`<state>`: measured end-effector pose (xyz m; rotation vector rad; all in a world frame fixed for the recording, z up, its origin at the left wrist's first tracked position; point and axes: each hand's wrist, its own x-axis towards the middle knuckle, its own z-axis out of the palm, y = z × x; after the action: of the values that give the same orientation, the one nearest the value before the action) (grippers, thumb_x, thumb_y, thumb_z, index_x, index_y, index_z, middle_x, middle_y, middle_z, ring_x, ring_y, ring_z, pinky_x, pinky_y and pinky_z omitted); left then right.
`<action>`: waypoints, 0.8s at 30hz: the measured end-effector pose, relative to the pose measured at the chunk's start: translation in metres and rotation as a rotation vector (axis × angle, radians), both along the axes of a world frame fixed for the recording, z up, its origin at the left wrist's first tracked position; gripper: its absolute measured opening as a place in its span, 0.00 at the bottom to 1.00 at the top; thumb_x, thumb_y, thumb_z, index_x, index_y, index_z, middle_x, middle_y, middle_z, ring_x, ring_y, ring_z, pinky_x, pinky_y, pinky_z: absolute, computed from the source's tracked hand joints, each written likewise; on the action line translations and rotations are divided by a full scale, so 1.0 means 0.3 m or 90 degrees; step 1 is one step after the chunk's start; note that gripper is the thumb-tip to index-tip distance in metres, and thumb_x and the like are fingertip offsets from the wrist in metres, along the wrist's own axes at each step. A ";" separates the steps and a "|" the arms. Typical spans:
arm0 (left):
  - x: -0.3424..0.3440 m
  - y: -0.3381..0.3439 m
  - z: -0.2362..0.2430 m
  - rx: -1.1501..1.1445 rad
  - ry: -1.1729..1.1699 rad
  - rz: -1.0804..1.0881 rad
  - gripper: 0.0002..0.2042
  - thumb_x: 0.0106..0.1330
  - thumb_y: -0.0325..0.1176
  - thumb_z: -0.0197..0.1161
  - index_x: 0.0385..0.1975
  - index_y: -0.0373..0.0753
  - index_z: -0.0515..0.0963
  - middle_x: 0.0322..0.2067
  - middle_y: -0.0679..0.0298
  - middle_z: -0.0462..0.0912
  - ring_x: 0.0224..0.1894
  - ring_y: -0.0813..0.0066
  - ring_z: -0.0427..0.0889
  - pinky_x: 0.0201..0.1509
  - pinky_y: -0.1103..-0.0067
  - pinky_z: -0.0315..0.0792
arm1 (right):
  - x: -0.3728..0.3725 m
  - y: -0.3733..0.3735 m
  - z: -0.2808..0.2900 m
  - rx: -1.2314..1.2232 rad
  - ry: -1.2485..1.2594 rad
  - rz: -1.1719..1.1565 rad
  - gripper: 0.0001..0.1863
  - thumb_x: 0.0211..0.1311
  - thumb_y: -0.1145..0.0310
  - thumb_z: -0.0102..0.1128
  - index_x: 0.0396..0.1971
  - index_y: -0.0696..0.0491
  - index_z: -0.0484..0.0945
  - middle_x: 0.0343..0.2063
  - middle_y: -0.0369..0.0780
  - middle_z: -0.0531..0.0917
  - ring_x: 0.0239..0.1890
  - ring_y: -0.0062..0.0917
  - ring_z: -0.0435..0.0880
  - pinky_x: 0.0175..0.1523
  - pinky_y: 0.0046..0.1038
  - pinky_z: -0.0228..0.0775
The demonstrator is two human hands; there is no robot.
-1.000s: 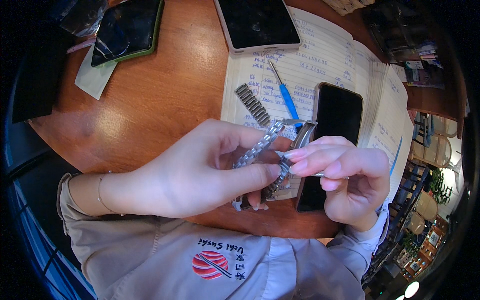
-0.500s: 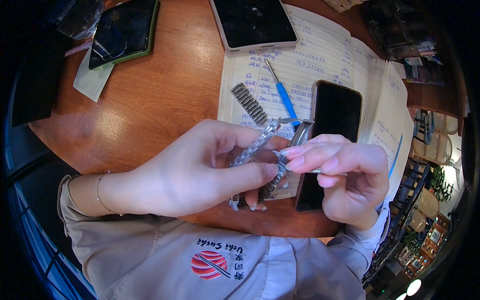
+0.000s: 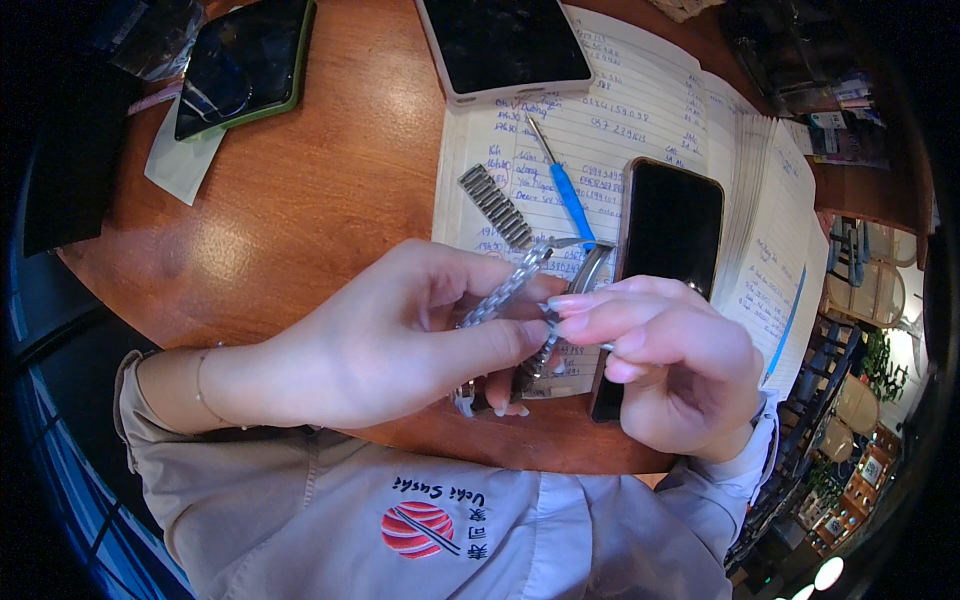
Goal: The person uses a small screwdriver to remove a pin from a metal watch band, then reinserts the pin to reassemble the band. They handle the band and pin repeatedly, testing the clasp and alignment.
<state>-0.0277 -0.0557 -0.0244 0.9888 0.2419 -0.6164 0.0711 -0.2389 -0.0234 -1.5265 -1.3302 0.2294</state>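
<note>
My left hand (image 3: 400, 345) is closed around a silver metal-link watch bracelet (image 3: 508, 290), thumb on top. The bracelet's folding clasp (image 3: 595, 268) sticks up open at its far end. Close against the links, my right hand (image 3: 690, 360) pinches a thin metal piece (image 3: 608, 346); my fingers cover most of it, so its kind cannot be told. Just beyond my hands, a separate strip of metal links (image 3: 496, 206) lies on an open notebook (image 3: 640, 130). Beside that strip lies a blue-handled screwdriver (image 3: 572, 200), its shaft pointing away from me.
A black phone (image 3: 672, 225) lies right of the screwdriver, partly behind my right hand. At the back, a white-edged tablet-like device (image 3: 510, 50) rests on the notebook. A green-edged device (image 3: 245, 70) sits on white paper (image 3: 185, 165) at the far left of the wooden table (image 3: 350, 150).
My right hand has shifted slightly left, closer to my left thumb, and less of the thin metal piece shows. The bracelet and clasp have moved a little left.
</note>
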 end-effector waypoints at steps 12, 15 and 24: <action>0.003 -0.007 -0.026 -0.012 0.002 0.027 0.12 0.66 0.32 0.52 0.43 0.31 0.74 0.28 0.67 0.77 0.26 0.85 0.74 0.30 0.88 0.67 | -0.005 -0.015 -0.024 -0.044 -0.031 0.001 0.21 0.32 0.89 0.54 0.34 0.61 0.74 0.33 0.46 0.81 0.36 0.35 0.83 0.45 0.32 0.76; 0.005 -0.006 -0.022 -0.012 0.006 0.028 0.12 0.65 0.31 0.53 0.43 0.31 0.75 0.28 0.67 0.77 0.26 0.85 0.74 0.30 0.88 0.67 | -0.005 -0.017 -0.031 -0.031 -0.037 0.008 0.21 0.31 0.89 0.54 0.34 0.61 0.73 0.33 0.47 0.81 0.37 0.36 0.83 0.45 0.33 0.76; 0.009 -0.009 -0.011 0.002 0.041 0.030 0.12 0.64 0.33 0.55 0.39 0.31 0.76 0.25 0.68 0.77 0.25 0.85 0.74 0.28 0.88 0.66 | 0.006 -0.021 -0.044 -0.006 -0.047 0.029 0.22 0.32 0.89 0.55 0.35 0.61 0.70 0.34 0.49 0.80 0.38 0.39 0.82 0.46 0.36 0.76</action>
<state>-0.0249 -0.0586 -0.0277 0.9642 0.3218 -0.6061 0.0730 -0.2451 -0.0368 -1.5261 -1.4255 0.2094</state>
